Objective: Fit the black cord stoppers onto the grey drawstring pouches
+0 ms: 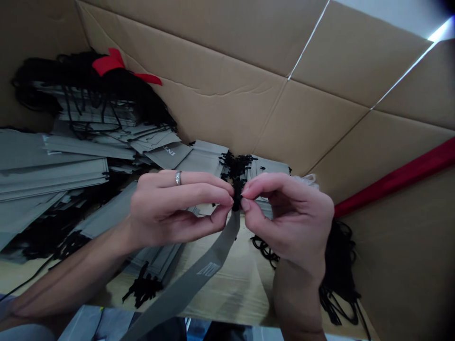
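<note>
In the middle of the view, my left hand (177,206), with a ring on one finger, pinches black cord (236,195) between thumb and fingertips. From the other side my right hand (295,218) pinches the same dark bunch with thumb and forefinger. Below the cord hangs a grey fabric drawstring pouch (192,279), seen nearly edge-on, with white lettering partly showing. It slants down to the lower left, past the table's front edge. My fingertips cover part of the cord, so its exact shape there is hidden.
Stacked grey pouches (53,175) with black cord ends lie at the left. Behind them is a heap of black cords (142,94) with a red strip (108,61). More black cords (341,265) lie right. Cardboard walls (220,61) surround the wooden tabletop (227,289).
</note>
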Demonstrator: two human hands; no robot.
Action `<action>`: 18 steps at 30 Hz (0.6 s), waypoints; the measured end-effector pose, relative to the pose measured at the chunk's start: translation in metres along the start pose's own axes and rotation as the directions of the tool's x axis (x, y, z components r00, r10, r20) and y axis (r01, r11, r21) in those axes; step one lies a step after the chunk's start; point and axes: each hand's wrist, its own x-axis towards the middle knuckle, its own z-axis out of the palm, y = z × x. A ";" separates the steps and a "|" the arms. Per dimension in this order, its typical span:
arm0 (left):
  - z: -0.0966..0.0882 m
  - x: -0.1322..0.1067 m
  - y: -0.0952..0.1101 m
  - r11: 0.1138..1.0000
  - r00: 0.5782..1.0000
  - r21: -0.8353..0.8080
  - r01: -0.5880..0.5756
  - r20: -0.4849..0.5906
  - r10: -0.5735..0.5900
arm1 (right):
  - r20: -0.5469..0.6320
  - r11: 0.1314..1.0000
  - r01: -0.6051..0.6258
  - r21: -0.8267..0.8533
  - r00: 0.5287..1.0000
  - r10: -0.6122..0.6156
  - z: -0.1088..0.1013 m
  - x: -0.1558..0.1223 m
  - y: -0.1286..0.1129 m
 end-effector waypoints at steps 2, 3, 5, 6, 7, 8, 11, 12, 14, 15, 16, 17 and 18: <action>0.001 0.000 -0.001 1.000 1.000 -0.019 -0.004 -0.023 0.003 | -0.004 1.000 -0.005 0.014 1.000 0.005 0.001 0.000 0.000; 0.002 0.000 -0.001 1.000 1.000 -0.027 -0.008 -0.026 0.007 | -0.004 1.000 -0.008 0.021 1.000 0.008 0.001 0.000 0.000; 0.003 -0.001 -0.002 0.999 1.000 -0.041 -0.014 -0.017 0.014 | -0.007 1.000 -0.011 0.022 1.000 0.011 0.001 -0.001 0.000; 0.003 -0.001 -0.003 0.999 1.000 -0.043 -0.012 -0.010 0.012 | -0.013 1.000 -0.010 0.010 1.000 0.010 0.001 -0.001 0.000; 0.004 -0.002 -0.004 0.999 1.000 -0.038 -0.009 -0.007 0.009 | -0.022 1.000 -0.006 -0.010 1.000 0.005 0.001 -0.001 0.000; 0.004 -0.003 -0.004 1.000 1.000 -0.022 -0.008 -0.007 0.008 | -0.029 0.999 0.001 -0.038 1.000 -0.002 0.001 -0.001 0.000; 0.003 -0.006 -0.005 0.994 0.997 0.080 -0.072 0.010 0.072 | -0.032 0.992 0.016 -0.128 0.999 -0.020 0.000 -0.001 0.000; 0.002 -0.008 -0.005 0.987 0.994 0.122 -0.109 0.027 0.106 | -0.026 0.988 0.019 -0.156 0.999 -0.024 0.000 -0.002 -0.001; 0.001 -0.010 -0.005 0.965 0.985 0.197 -0.172 0.064 0.162 | -0.016 0.977 0.027 -0.211 0.999 -0.031 0.000 -0.002 -0.001; 0.001 -0.010 -0.004 0.955 0.982 0.230 -0.189 0.075 0.176 | -0.011 0.972 0.036 -0.233 0.999 -0.040 0.000 -0.002 -0.002; 0.001 -0.011 -0.003 0.947 0.980 0.253 -0.197 0.079 0.183 | -0.007 0.968 0.046 -0.248 0.999 -0.049 0.000 -0.002 -0.002; 0.001 -0.011 -0.003 0.943 0.979 0.265 -0.200 0.079 0.186 | -0.004 0.966 0.053 -0.253 0.998 -0.055 0.000 -0.002 -0.002; 0.001 -0.012 -0.002 0.945 0.981 0.264 -0.195 0.071 0.183 | -0.003 0.968 0.055 -0.246 0.998 -0.057 0.000 -0.002 -0.002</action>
